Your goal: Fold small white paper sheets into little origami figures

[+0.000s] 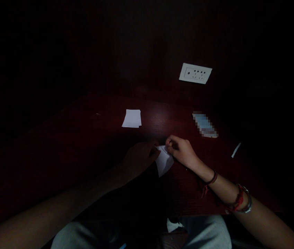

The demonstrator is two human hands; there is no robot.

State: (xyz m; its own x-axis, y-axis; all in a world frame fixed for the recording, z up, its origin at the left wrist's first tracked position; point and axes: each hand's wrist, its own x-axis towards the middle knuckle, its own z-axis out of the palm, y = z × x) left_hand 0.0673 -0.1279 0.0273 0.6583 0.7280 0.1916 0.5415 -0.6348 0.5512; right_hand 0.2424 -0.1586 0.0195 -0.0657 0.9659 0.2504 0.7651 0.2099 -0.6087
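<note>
A small white folded paper (164, 162) lies on the dark red wooden table (84, 138), pointing toward me. My left hand (139, 159) sits in shadow on the paper's left side, fingers closed onto its upper edge. My right hand (180, 150) is curled, pinching the paper's top corner from the right. Red string bracelets and a metal bangle circle my right wrist (236, 200).
A stack of white paper sheets (132, 118) lies further back on the table. A blurred phone-like object (205, 125) rests to the right, with a thin white strip (235, 150) beyond it. A white wall socket (195, 73) is behind. The scene is very dark.
</note>
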